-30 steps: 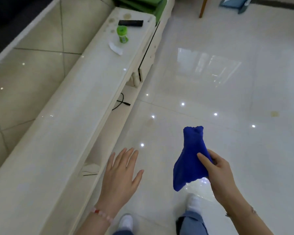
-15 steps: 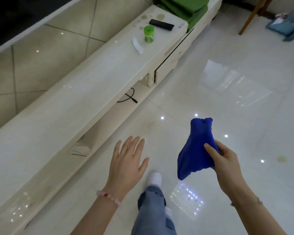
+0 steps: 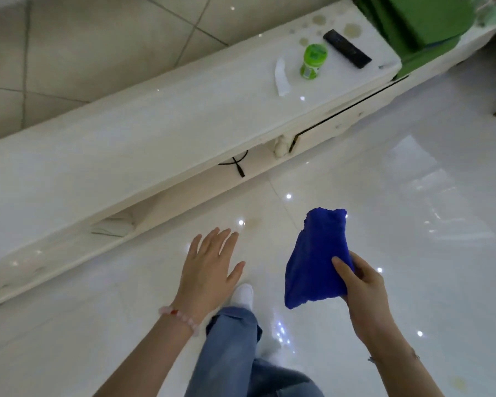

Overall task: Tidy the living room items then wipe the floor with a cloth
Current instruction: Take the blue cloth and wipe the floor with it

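One step was taken. The cloth [image 3: 315, 262] was still gripped by the right hand [image 3: 364, 290], the left hand [image 3: 206, 270] spread empty. No floor [image 3: 413, 196] was wiped yet.

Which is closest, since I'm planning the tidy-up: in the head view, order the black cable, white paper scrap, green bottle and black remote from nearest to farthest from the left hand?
From the left hand:
1. black cable, under the top of the cabinet.
2. white paper scrap, on the cabinet top.
3. green bottle, right of the scrap.
4. black remote, near the far end.
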The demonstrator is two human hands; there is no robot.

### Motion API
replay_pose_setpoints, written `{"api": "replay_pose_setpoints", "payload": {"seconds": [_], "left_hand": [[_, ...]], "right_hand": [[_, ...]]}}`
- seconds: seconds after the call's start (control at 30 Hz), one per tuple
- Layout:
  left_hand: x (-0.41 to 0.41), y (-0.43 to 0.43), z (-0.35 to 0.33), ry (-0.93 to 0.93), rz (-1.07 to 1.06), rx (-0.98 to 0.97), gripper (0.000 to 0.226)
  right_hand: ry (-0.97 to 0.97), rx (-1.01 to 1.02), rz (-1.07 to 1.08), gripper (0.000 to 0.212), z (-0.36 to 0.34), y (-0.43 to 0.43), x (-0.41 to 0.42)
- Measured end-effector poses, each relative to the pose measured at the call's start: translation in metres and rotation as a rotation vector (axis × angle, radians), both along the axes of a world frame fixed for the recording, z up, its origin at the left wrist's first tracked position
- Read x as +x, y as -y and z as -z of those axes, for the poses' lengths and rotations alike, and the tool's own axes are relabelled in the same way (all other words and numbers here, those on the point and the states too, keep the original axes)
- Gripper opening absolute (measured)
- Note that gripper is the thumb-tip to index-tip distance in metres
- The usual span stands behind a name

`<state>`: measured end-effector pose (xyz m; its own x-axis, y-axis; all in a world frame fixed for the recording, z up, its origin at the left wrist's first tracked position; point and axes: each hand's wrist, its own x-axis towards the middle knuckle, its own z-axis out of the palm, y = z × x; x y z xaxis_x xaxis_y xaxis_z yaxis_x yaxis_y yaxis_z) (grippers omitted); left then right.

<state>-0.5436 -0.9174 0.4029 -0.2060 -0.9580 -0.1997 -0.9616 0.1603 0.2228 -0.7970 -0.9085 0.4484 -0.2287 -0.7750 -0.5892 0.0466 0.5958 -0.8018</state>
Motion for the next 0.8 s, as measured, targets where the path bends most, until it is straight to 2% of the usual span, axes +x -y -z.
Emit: {"api": "replay_pose_setpoints", "payload": {"seconds": [0.23, 0.47, 0.67, 0.8], "left_hand": [[-0.037, -0.002, 0.063, 0.024, -0.193, 0.05, 0.059], [-0.07, -0.027, 0.171, -0.002, -0.331, 0.135, 0.06], [-0.048, -0.026, 0.303, -0.014, -0.366, 0.116, 0.054], [-0.035, -0.014, 0.405, -0.004, -0.377, 0.113, 0.054]], "right_hand": [[0.027, 0.047, -0.182, 0.016, 0.073, 0.06, -0.04], [-0.053, 0.041, -0.371, 0.015, 0.17, 0.094, -0.056], [-0.196, -0.097, -0.417, 0.017, 0.272, 0.13, -0.053], [-0.269, -0.185, -0.541, 0.02, 0.364, 0.157, -0.036]]}}
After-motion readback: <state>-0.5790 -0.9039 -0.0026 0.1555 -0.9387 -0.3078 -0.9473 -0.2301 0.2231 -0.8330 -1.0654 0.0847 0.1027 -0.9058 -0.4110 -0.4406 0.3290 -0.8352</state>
